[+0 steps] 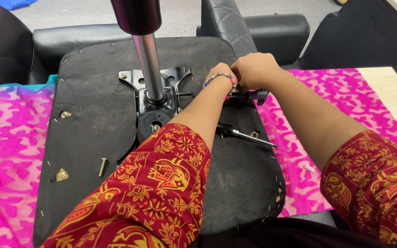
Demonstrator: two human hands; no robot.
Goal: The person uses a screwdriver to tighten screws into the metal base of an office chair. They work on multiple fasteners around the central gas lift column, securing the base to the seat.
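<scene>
Risk, lever: the black-handled lever (253, 95) right of frame centre could have slipped or sprung back under both hands' pull, judging by how tightly they crowded it
Risk, loose parts: the bolt (102, 166) at lower left lay free on the seat underside (93, 138) and could have rolled off if the seat was jolted; the screwdriver (244, 134) below the hands lay likewise unsecured
Risk, pinch: fingers sat close to the metal mechanism plate (155, 87) and gas cylinder (149, 59), where a sudden shift might have caught them
Right hand (253, 69): closed, fingers curled down over the lever end; exact contact hidden beneath the knuckles
Left hand (228, 85): mostly hidden behind the beaded wrist and the right hand; I cannot tell how far open it was or what it held
Lever position: just right of the mechanism plate, above the pink cloth (10, 138) edge
</scene>
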